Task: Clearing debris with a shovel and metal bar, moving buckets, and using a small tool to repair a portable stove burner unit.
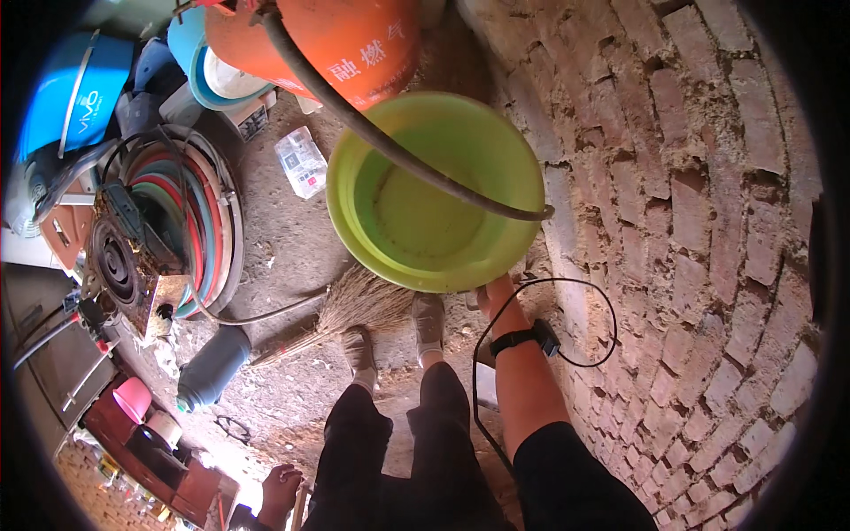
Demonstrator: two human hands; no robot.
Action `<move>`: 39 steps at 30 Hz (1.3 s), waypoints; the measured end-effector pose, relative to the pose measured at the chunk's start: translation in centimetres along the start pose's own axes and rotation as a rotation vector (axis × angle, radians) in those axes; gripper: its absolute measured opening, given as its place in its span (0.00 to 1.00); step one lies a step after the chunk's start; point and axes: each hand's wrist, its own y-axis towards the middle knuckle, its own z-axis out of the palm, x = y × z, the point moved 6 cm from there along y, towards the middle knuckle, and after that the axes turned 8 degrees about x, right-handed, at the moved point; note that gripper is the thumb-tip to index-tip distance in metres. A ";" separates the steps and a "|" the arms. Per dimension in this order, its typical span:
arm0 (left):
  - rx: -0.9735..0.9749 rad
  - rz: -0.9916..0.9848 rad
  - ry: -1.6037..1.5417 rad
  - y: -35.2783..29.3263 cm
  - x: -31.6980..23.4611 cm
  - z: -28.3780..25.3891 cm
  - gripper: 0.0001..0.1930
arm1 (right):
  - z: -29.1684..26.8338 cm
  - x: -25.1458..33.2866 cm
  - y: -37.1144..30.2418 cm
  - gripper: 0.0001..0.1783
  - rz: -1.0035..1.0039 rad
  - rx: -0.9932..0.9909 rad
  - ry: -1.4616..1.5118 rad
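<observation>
Right hand [492, 294] mostly hidden under basin [434, 190] rim, grip not readable. Left hand [282, 489] low by frame edge, partly cut behind leg, fingers unclear. Orange cylinder [341, 40] cut off at top edge.

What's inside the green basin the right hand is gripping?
The green basin holds no objects, only a murky film or shallow water on its bottom. A dark hose crosses over it, covering a strip of the interior. The right hand grips the near rim, its fingers mostly hidden underneath.
</observation>
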 end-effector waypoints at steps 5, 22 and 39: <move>0.000 0.020 -0.013 -0.6 -1.9 0.0 0.18 | 2.4 -3.1 -3.7 0.14 0.068 0.098 -0.071; 0.099 0.113 -0.476 -2.1 -4.0 -2.2 0.33 | 7.0 -12.3 -18.9 0.16 0.236 0.337 -0.359; 0.318 0.631 -1.221 -17.6 -1.3 -8.7 0.21 | 20.1 -10.4 -41.3 0.20 0.372 0.712 -0.583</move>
